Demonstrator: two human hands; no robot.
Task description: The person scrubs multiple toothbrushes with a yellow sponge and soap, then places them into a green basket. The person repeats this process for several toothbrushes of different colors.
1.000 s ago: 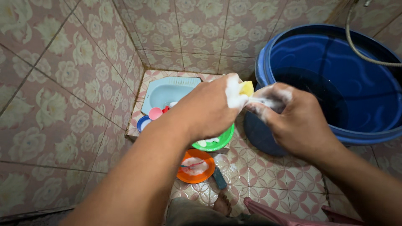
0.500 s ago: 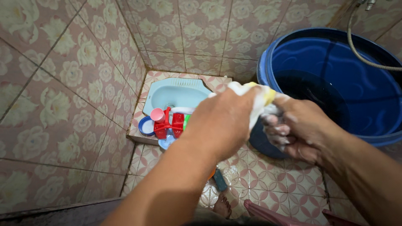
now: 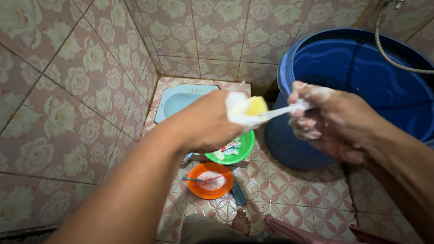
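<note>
My left hand [image 3: 205,123] grips a yellow sponge [image 3: 256,105] covered in white foam. My right hand [image 3: 332,121], soapy, pinches one end of a thin white utensil [image 3: 282,110]; its other end is buried in the sponge. Both hands hover in front of the blue barrel [image 3: 361,68], above a green bowl [image 3: 239,152] that holds several small items. Below it an orange plate [image 3: 209,190] on the tiled floor holds foam and a spoon.
A light blue squat toilet [image 3: 178,97] sits on a raised tiled step in the corner. A hose [image 3: 384,52] hangs over the barrel. On the floor lie a dark bar-shaped object [image 3: 238,194] and a pink object [image 3: 294,231], beside my foot [image 3: 240,221].
My hands have pulled apart, the left one sliding the sponge leftward along the white utensil. My left arm now hides the red rack and cups; the green bowl and orange plate show again.
</note>
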